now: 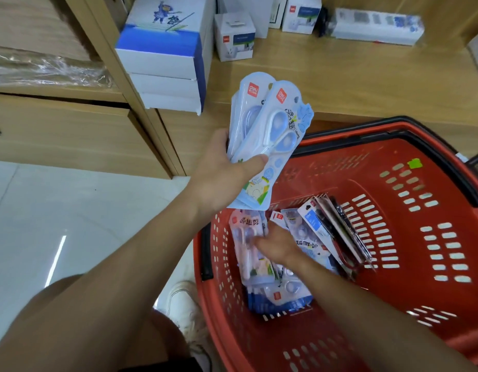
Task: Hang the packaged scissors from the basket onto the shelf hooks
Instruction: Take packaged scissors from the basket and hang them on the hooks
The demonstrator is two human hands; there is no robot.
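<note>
- Left hand (221, 170): thumb and fingers clamp a fan of scissor packs (270, 130), up at eleven o'clock from the basket (393, 135).
- Right hand (278, 245) is down among the loose packs (250, 253); fingers blurred, grip unclear.
- Gathering stage, I'd say: nothing hung, plenty left inside.

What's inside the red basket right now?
The red basket holds a pile of blue packaged scissors and darker packs leaning beside them. The right hand is on the pile, covering some; anything beneath the pile is hidden.
</note>
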